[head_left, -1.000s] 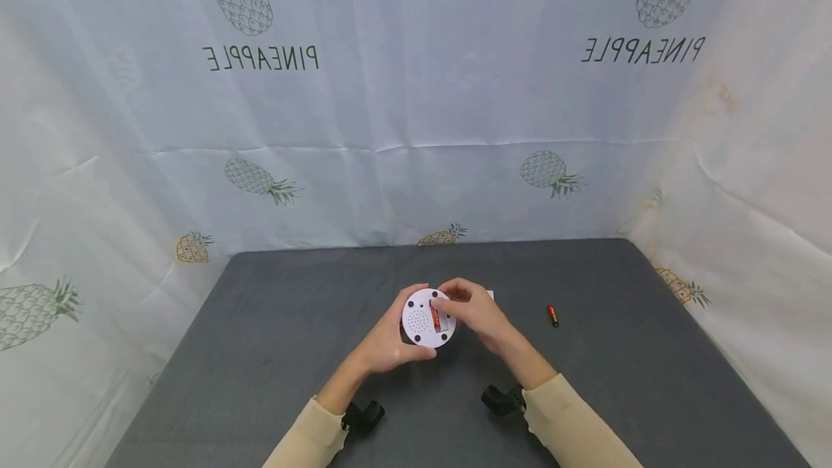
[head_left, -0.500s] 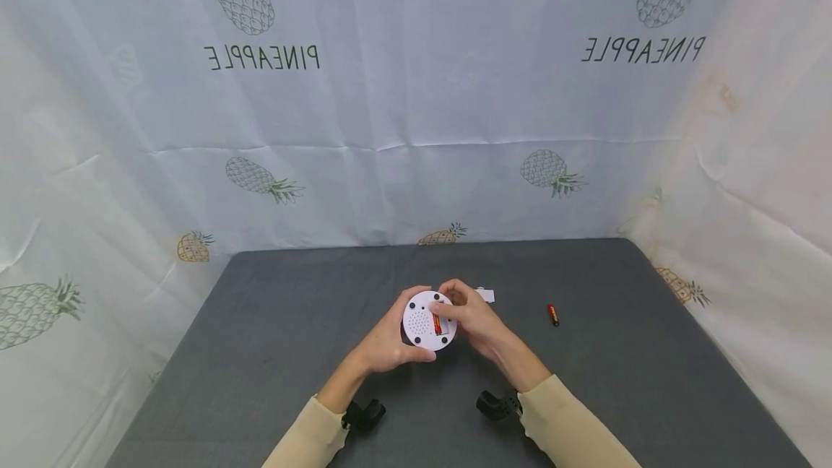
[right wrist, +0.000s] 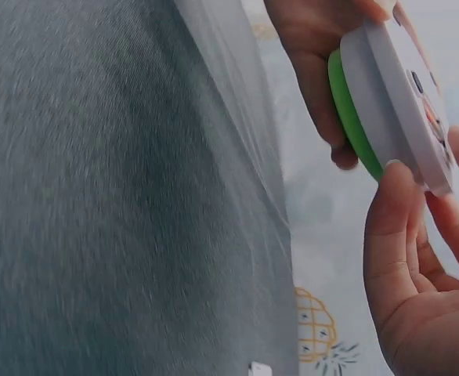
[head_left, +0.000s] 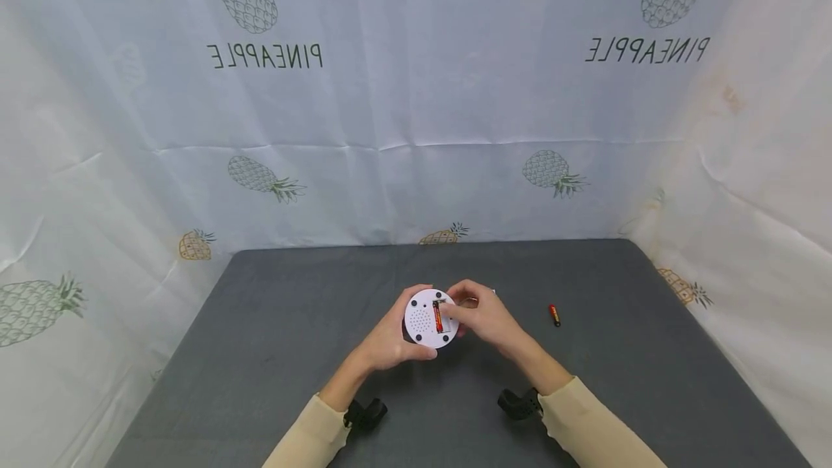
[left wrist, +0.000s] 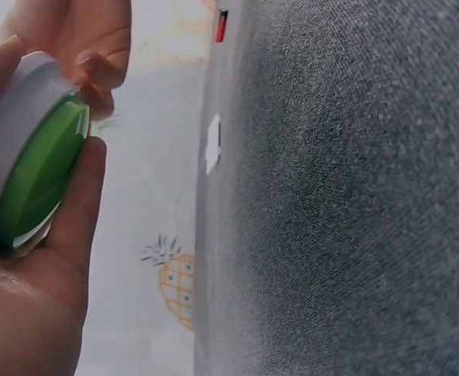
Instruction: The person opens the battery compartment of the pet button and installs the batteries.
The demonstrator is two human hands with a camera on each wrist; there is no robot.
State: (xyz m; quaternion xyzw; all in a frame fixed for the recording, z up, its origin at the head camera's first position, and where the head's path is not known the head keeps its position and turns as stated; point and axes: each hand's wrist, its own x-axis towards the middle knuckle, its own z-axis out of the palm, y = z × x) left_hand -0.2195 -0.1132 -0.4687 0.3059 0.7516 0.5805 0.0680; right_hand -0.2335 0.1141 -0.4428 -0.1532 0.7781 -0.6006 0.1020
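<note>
My left hand grips a round white device by its edge, thumb below and fingers above. Its underside faces up toward the head camera, with small black feet, a patch of speaker holes and an uncovered battery compartment. One red-and-black battery lies in that compartment. The device's other side is green, as the left wrist view shows. My right hand pinches the device's right edge. Its thumb lies on the underside beside the battery, and the other fingers touch the rim.
A second red-and-black battery lies on the dark grey table, right of the hands. A small white flat piece also lies on the table, mostly hidden behind my right hand in the head view. A pineapple-print cloth hangs behind.
My right thumb has drawn back to the right from the battery's upper end, so more of the battery shows. The right forearm has shifted right. My left hand stays nearly still.
</note>
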